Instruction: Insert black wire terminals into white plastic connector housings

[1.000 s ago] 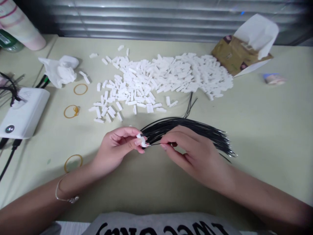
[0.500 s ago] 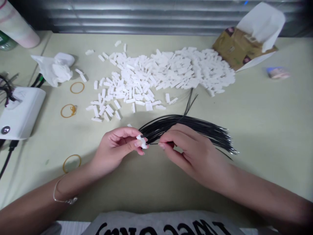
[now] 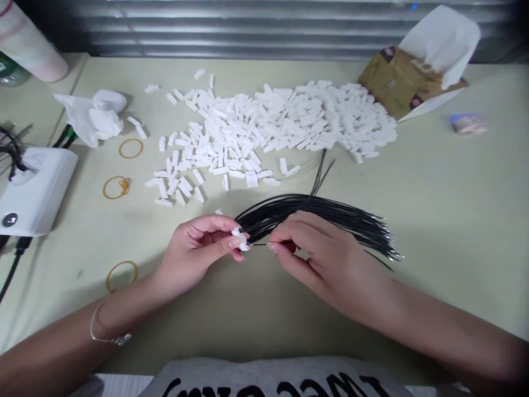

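My left hand (image 3: 198,251) pinches a small white plastic connector (image 3: 240,239) between thumb and fingers. My right hand (image 3: 326,259) pinches a thin black wire (image 3: 260,243) whose tip points at the connector, a short gap from it. A bundle of black wires (image 3: 330,215) fans out to the right behind my right hand, lying on the pale green table (image 3: 433,204). A large heap of white connectors (image 3: 281,121) is spread across the table beyond my hands.
A torn brown paper bag (image 3: 413,71) lies at the far right. A crumpled tissue (image 3: 93,116), several rubber bands (image 3: 116,187) and a white device with cables (image 3: 35,190) sit at the left. A small wrapped item (image 3: 469,124) is at the right.
The hands stay almost still. My right hand has shifted slightly left, bringing the wire tip closer to the connector. The view tilted a little between the earliest frame and now.
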`<state>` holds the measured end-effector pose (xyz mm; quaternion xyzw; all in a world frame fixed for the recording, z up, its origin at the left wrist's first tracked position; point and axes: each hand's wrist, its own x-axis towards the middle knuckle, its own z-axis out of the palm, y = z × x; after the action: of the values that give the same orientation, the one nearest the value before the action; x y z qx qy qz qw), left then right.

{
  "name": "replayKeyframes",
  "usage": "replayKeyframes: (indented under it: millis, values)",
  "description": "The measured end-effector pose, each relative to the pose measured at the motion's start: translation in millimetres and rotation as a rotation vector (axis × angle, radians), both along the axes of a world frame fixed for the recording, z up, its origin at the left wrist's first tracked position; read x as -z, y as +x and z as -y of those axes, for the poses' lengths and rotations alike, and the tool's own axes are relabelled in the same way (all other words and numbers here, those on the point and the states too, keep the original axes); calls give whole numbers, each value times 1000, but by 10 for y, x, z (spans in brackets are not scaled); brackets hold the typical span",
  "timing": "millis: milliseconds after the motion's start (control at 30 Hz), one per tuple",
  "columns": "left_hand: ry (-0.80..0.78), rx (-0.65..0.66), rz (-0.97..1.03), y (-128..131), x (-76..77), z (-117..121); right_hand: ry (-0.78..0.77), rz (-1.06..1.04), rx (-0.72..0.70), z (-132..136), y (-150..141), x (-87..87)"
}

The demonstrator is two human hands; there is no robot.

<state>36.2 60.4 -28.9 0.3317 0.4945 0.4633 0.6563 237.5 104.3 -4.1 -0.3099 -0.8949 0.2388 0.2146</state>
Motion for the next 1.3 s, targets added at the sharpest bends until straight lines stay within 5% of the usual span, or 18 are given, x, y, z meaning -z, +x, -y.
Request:
replayKeyframes:
  millis: [833,1300]
  values:
    - [-2,34,-56,8,0,-2,-129,72,14,-23,-10,-23]
    - [-33,41,-16,16,-3,5,-36,12,36,51,-125,54]
